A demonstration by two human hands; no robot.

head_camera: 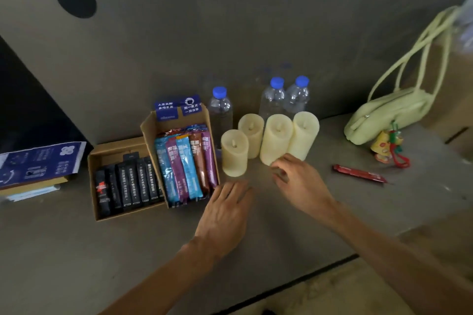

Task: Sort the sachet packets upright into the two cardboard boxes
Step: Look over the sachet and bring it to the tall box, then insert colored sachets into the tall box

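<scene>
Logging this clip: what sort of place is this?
Probably a storeroom or workshop bench, not certain: bare grey counter, cardboard boxes of sachets, water bottles against a plain wall.

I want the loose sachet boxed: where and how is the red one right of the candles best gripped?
Probably pinch the red sachet at its left end with the right hand, coming from above: it lies flat and thin, that end is nearest the hand, and nothing crowds it.

Dim, flat light, soft shadows; wide-angle bending at edges; motion blur top right, bag straps smeared.
</scene>
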